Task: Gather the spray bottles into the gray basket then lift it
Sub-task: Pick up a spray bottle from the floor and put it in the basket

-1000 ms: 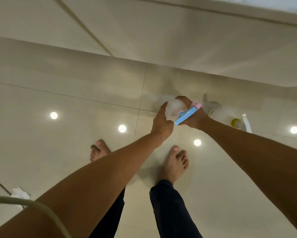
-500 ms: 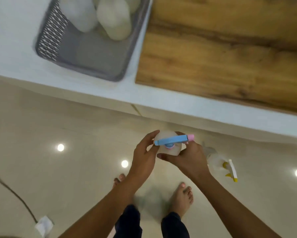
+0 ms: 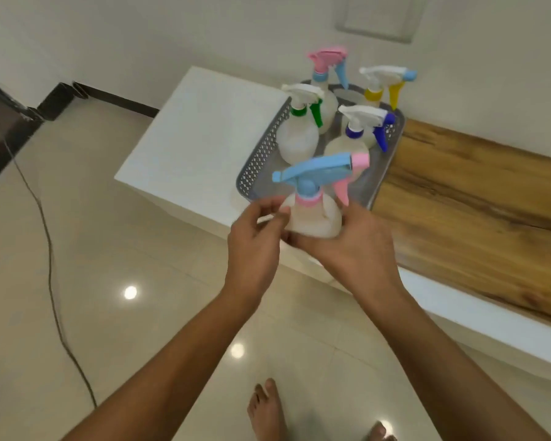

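Observation:
A white spray bottle with a blue head and pink trigger point(image 3: 314, 198) is held upright in the air just in front of the gray basket point(image 3: 258, 165). My right hand point(image 3: 347, 249) cups its base from the right and below. My left hand point(image 3: 255, 240) touches its left side with the fingertips. Inside the basket stand several spray bottles: a green-trimmed one point(image 3: 299, 128), a dark-blue-trimmed one point(image 3: 360, 132), a pink-headed one point(image 3: 326, 71) and a yellow-trimmed one point(image 3: 382, 85).
The basket rests on a white bench top point(image 3: 204, 138) next to a wooden panel point(image 3: 474, 218). A black cable point(image 3: 49, 256) runs across the glossy tiled floor at the left. My bare feet point(image 3: 268, 409) show at the bottom.
The blue-headed bottle has been lifted from the floor up to bench height near the basket. The view has swung up from the floor to the bench and basket.

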